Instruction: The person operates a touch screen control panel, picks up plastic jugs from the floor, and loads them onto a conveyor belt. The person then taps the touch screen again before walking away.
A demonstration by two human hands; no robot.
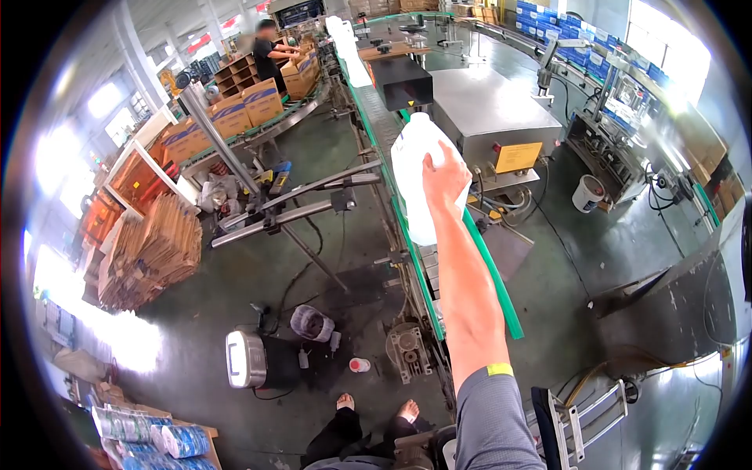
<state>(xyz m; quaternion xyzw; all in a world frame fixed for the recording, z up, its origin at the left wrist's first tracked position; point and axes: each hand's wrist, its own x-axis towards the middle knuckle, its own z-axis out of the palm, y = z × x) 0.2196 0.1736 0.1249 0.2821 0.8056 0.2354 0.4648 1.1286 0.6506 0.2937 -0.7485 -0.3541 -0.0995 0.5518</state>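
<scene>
My right hand is closed around the upper side of a large white plastic jug, with the thumb on its near side and the other fingers partly hidden. The jug stands on or just above the narrow conveyor, tilted in this view, its neck pointing away from me. Green guide rails run along the belt. Just past the jug, a black box-shaped machine head hangs over the conveyor. More white jugs stand in a row farther along the belt. My left hand is out of view.
A steel cabinet stands right of the belt. Metal support bars jut out at left. On the floor are a white bucket and a cardboard stack. A co-worker handles cartons at back left.
</scene>
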